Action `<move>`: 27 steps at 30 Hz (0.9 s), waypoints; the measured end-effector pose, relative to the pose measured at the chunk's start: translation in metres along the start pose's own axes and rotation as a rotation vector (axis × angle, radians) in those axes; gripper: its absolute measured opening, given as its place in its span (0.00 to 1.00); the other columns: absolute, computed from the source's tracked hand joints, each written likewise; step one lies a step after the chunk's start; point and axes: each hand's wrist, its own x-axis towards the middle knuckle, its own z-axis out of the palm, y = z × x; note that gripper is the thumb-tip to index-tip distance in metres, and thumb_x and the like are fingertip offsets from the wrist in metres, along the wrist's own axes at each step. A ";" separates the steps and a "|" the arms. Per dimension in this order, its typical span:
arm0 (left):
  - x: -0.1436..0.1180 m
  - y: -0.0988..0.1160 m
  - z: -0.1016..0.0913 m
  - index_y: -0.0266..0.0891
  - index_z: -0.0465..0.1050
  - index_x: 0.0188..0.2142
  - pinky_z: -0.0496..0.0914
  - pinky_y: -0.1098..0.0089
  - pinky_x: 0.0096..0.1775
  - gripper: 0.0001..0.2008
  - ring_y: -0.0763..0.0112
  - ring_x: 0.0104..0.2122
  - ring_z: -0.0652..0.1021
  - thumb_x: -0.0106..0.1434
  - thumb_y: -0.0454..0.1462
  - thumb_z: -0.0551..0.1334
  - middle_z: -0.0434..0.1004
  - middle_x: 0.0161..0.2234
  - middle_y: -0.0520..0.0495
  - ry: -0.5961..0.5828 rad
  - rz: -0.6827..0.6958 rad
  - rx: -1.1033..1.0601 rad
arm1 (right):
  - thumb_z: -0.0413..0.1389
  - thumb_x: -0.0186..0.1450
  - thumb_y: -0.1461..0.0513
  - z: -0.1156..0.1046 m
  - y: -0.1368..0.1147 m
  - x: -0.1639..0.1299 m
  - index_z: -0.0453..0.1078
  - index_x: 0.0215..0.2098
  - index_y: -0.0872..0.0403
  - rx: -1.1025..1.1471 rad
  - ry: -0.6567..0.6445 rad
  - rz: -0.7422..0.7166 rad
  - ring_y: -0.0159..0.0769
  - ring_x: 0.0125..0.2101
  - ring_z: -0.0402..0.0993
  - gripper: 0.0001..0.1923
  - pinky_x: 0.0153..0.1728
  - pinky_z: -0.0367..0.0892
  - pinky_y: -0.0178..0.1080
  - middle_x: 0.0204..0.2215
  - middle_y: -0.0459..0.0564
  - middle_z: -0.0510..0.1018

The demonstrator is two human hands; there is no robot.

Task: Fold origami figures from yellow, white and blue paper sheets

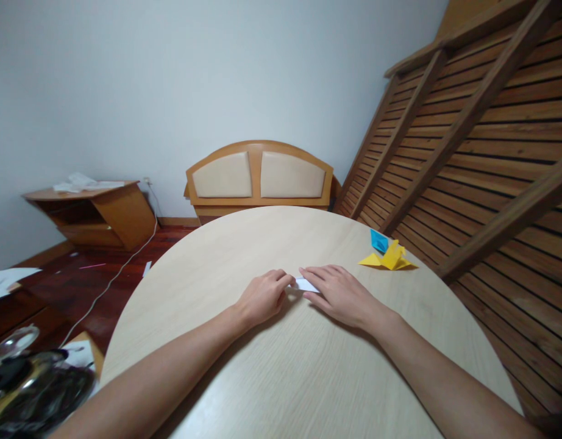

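A small folded piece of white paper [305,285] lies on the round table [281,235] between my hands. My left hand [266,294] has its fingers curled, with thumb and forefinger pinching the paper's left end. Over the paper's right end rests my right hand [338,294], fingers stretched out and thumb apart, touching it from above. Part of the paper is hidden under my fingers. Beyond my right hand stand a yellow origami bird [392,256] and a blue folded paper piece [378,241], close to each other.
A slatted wooden frame [445,152] leans along the right side, near the table's edge. Behind the table is a padded headboard [258,177]. A low wooden desk [111,213] stands at left, a white cable [114,280] runs over the floor, and assorted items clutter the lower left.
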 end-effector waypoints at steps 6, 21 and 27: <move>0.002 0.007 -0.003 0.42 0.67 0.47 0.72 0.67 0.43 0.17 0.64 0.43 0.76 0.59 0.27 0.56 0.75 0.45 0.46 -0.009 0.069 0.005 | 0.52 0.72 0.58 0.001 -0.003 0.006 0.70 0.53 0.54 0.044 -0.008 0.006 0.44 0.46 0.75 0.14 0.47 0.67 0.46 0.46 0.55 0.80; 0.005 0.006 0.004 0.39 0.71 0.44 0.70 0.67 0.37 0.09 0.64 0.38 0.77 0.71 0.35 0.54 0.79 0.37 0.46 0.029 -0.012 -0.028 | 0.53 0.72 0.60 -0.004 -0.002 0.009 0.72 0.40 0.54 0.108 -0.028 0.007 0.39 0.36 0.75 0.08 0.37 0.64 0.38 0.36 0.51 0.79; 0.006 0.005 0.003 0.39 0.75 0.38 0.69 0.69 0.35 0.09 0.66 0.36 0.77 0.70 0.35 0.56 0.80 0.34 0.47 0.037 -0.052 0.013 | 0.53 0.72 0.60 -0.003 -0.002 0.008 0.72 0.38 0.54 0.104 -0.006 0.014 0.38 0.35 0.74 0.09 0.36 0.63 0.38 0.34 0.50 0.78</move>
